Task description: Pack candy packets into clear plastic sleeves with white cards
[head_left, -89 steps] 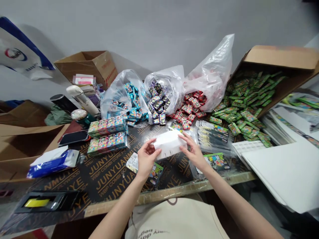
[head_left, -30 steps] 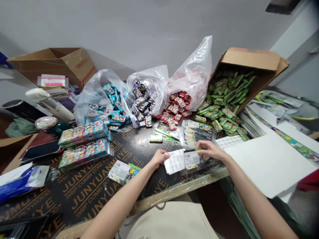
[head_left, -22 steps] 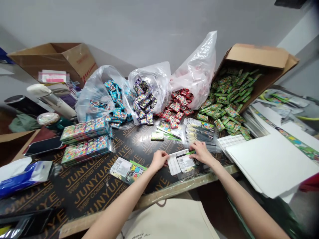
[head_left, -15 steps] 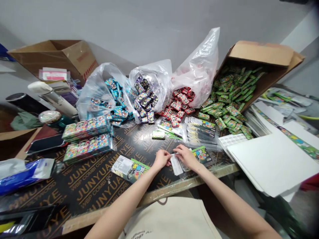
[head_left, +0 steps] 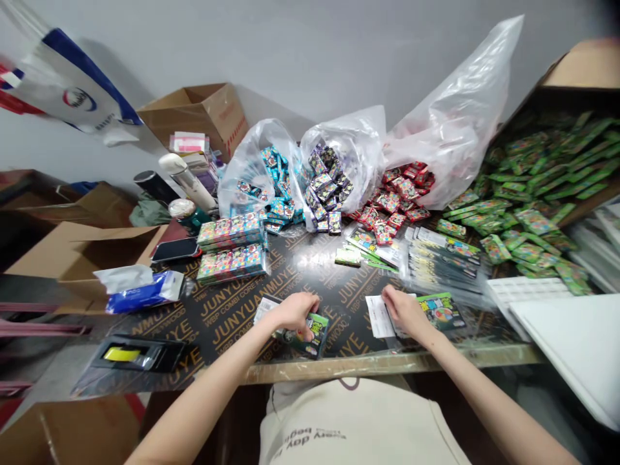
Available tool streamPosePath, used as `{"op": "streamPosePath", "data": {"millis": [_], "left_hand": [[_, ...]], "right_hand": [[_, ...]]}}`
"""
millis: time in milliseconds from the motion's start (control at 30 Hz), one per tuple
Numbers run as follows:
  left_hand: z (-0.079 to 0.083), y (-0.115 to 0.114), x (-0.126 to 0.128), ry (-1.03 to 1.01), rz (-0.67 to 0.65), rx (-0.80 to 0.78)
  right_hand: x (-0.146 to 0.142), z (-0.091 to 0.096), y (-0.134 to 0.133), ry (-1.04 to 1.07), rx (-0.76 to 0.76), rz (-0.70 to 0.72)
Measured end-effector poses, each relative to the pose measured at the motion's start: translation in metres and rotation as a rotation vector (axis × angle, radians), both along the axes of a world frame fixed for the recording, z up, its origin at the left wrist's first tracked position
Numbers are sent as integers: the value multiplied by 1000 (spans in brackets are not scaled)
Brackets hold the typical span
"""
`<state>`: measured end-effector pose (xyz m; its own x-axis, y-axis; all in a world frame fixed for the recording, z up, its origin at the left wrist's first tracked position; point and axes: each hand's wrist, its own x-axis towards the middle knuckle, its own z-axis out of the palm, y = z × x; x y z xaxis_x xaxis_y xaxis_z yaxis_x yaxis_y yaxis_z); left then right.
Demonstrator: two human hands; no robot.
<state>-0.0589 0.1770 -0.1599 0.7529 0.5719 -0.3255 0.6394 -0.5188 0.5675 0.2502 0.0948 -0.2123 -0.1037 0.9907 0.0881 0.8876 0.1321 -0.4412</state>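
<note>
My left hand (head_left: 296, 312) lies over a flat printed packet (head_left: 317, 337) on the table, with thumb and fingers apart. A pale label area of that packet (head_left: 264, 309) shows left of the wrist. Further right, my right hand (head_left: 403, 311) has its fingers closed at the edge of a white label sheet (head_left: 379, 317). Beneath and beside that hand is a second printed packet (head_left: 442, 310), dark with a green edge. A single small green box (head_left: 347, 257) lies beyond, near a few green-edged packets (head_left: 371, 244).
Clear bags hold blue (head_left: 278, 177), purple (head_left: 328, 184) and red (head_left: 394, 197) small boxes. A carton of green boxes (head_left: 533, 181) stands right, near white boards (head_left: 571, 336). Wrapped box stacks (head_left: 231, 263), a phone (head_left: 175, 250), wipes (head_left: 145, 292) and a tape dispenser (head_left: 130, 355) lie left.
My left hand has left the white label sheet and moved left onto the other printed packet. My right hand stays at the sheet. The view has swung left.
</note>
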Motion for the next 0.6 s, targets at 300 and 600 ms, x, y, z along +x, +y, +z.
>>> {"op": "streamPosePath", "data": {"millis": [300, 600], "left_hand": [[24, -26, 23, -887, 555, -333], [36, -41, 33, -880, 626, 88]], "right_hand": [[-74, 70, 15, 901, 83, -88], [-109, 82, 20, 943, 104, -47]]}}
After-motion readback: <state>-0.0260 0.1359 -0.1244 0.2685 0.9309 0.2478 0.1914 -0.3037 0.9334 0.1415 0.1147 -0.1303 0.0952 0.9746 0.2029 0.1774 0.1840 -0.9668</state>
